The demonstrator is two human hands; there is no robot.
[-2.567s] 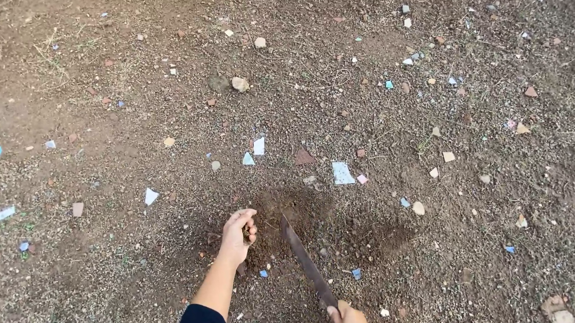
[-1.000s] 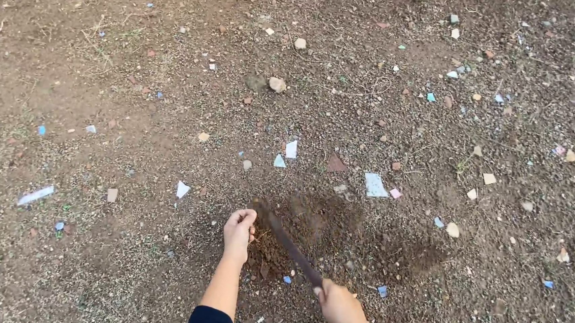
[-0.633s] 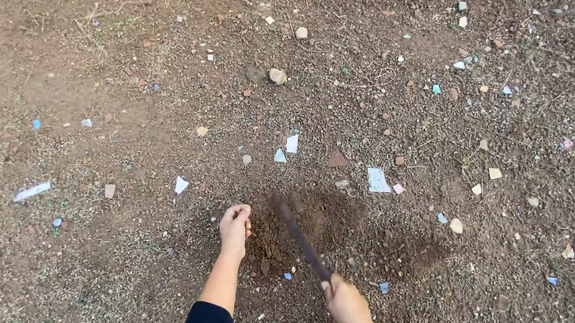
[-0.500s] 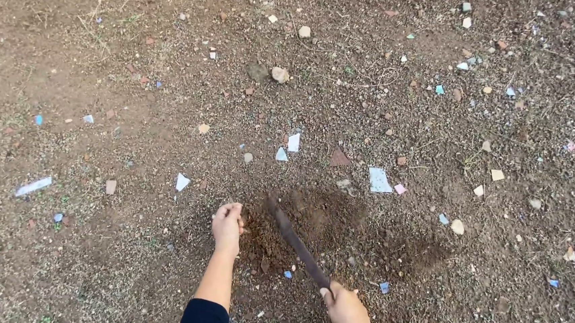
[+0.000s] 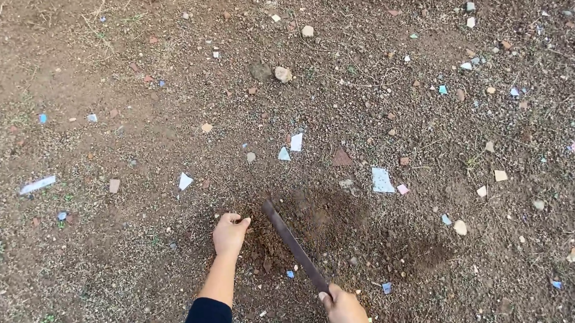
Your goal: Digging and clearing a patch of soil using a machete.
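Moved: our left hand point(image 5: 229, 234) has dropped onto the loose soil point(image 5: 319, 223).
Left grip: curled, empty.
Right grip: our right hand point(image 5: 344, 311) clamped on the rusty blade point(image 5: 295, 246).

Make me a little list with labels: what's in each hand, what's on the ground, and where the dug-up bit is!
Place: bare brown dirt ground
Right hand: grips the handle of a long dark blade
Blade: tip down in the loose soil
Left hand: curled, resting on the dirt beside the blade
Dug patch: darker loose soil, just ahead of both hands
Scattered around: white and blue shards, small stones
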